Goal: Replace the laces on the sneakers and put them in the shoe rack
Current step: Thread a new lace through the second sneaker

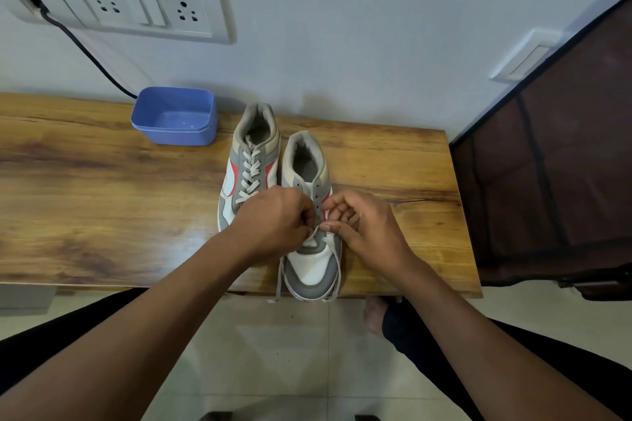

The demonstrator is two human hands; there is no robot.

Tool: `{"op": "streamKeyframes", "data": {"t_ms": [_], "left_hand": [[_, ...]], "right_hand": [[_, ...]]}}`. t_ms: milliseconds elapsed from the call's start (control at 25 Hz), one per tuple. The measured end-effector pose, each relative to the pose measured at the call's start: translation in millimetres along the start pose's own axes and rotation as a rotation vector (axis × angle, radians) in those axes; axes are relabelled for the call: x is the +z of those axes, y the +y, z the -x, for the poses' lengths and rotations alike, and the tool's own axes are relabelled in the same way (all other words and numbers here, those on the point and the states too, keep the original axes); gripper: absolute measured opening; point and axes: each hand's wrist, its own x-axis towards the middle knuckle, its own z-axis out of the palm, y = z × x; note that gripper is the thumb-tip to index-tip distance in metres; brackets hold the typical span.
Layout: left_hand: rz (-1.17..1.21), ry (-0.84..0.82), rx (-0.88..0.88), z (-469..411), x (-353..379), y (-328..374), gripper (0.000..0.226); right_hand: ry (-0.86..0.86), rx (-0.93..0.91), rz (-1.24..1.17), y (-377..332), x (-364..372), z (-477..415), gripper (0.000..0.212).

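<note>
While the unlaced sneaker [309, 263] lies on the wooden table [102, 181] with its toe at the near edge and its heel towards the wall, its long axis runs straight away from the person. A pale lace [278, 284] passes only through the lowest eyelets, and its two loose ends trail back past the toe and over the table edge. The left hand [273, 219] and right hand [366, 225] sit close together over those eyelets, one on each side of the tongue, each pinching the lace. The bare eyelets lie just beyond the fingers, so the threading likely proceeds away from the body, with both hands equally near. Touching its left side stands the laced sneaker [251, 161], then a blue tub [174, 116]. A dark fabric-covered stand [547, 181], perhaps the shoe rack, is off to the right.
</note>
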Motion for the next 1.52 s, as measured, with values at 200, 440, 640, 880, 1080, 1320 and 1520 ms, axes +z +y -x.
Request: {"op": "streamKeyframes", "data": {"t_ms": [200,440,640,880,1080,1320,1520], "left_hand": [[0.03,-0.069,0.023,-0.9,-2.0,0.3,0.011],[0.114,-0.127,0.004,-1.0,-2.5,-3.5,0.009],[0.116,-0.144,0.014,-1.3,-1.5,-1.7,0.007],[0.202,-0.204,-0.022,-1.9,-5.3,2.2,0.016],[0.33,-0.225,-0.051,0.5,-9.5,-1.3,0.008],[0.111,-0.071,0.072,6.3,-4.6,-2.4,0.016],[0.128,-0.052,0.049,6.1,-7.5,-3.4,0.018]], "right_hand": [[-0.068,0.476,-0.421,-3.5,-1.0,-6.8,0.024],[-0.123,-0.214,0.328,-11.7,-4.6,6.4,0.008],[-0.249,-0.269,0.478,-19.3,-15.5,-3.4,0.012],[-0.117,0.025,0.134,-20.8,-17.9,-16.7,0.019],[-0.044,0.358,0.031,-18.3,-19.4,-12.4,0.013],[-0.052,0.379,0.104,-33.6,-6.8,-16.2,0.023],[-0.061,0.353,0.149,-30.9,-5.5,-16.6,0.023]]}}
